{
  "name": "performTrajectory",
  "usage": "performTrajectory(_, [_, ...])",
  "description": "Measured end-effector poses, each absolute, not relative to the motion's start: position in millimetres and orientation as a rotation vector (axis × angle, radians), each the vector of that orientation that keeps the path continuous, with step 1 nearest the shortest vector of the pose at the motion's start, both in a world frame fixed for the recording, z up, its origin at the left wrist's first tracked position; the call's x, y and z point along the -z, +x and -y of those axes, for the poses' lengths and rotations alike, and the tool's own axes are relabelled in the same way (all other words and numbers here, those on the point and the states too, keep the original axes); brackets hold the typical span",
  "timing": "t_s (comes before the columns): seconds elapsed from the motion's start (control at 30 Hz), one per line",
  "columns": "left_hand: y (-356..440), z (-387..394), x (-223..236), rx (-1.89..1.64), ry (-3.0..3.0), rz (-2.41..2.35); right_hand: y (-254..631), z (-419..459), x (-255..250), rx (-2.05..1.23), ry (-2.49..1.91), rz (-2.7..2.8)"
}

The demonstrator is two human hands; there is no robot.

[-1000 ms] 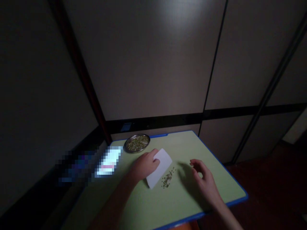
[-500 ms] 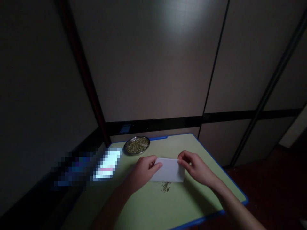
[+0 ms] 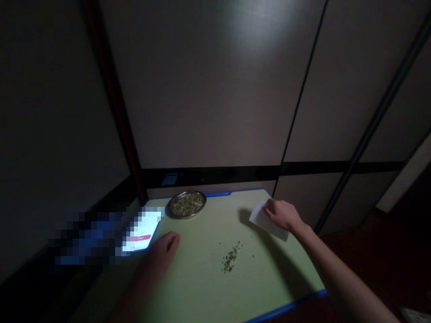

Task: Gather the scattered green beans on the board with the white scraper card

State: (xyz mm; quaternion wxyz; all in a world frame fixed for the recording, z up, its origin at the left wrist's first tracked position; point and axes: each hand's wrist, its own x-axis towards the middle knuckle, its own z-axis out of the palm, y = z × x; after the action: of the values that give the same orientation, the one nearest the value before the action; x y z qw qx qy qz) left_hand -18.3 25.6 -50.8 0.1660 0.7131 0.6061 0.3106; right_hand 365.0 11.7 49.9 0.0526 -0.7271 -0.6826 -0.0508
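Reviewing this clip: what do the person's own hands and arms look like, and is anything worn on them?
Both are bare. The left hand and right hand show no gloves, and no rings or watch can be made out in the dim light. Both forearms are uncovered as far as the frame's lower edge, with no sleeve in view.

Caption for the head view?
Right hand holds a white card over the green table; left hand rests beside scattered seeds.
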Motion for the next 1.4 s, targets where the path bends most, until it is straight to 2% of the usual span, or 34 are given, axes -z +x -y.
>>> performTrajectory(0.13, [-31, -28, 72, -0.748, 2.073, -1.855, 375, -26, -15, 0.164, -2.297, 2.001])
performTrajectory(0.37, [-27, -23, 70, -0.646, 2.091, -1.960, 369, -38, 19, 0.155, -2.330, 1.998])
performTrajectory(0.97, [-21, -21, 67, -0.575, 2.205, -1.989, 336, -2, 26, 0.153, -2.191, 2.179])
performTrajectory(1.4, [-24, -23, 73, -0.650, 2.320, -1.942, 325, 20, 26, 0.161, -2.114, 2.294])
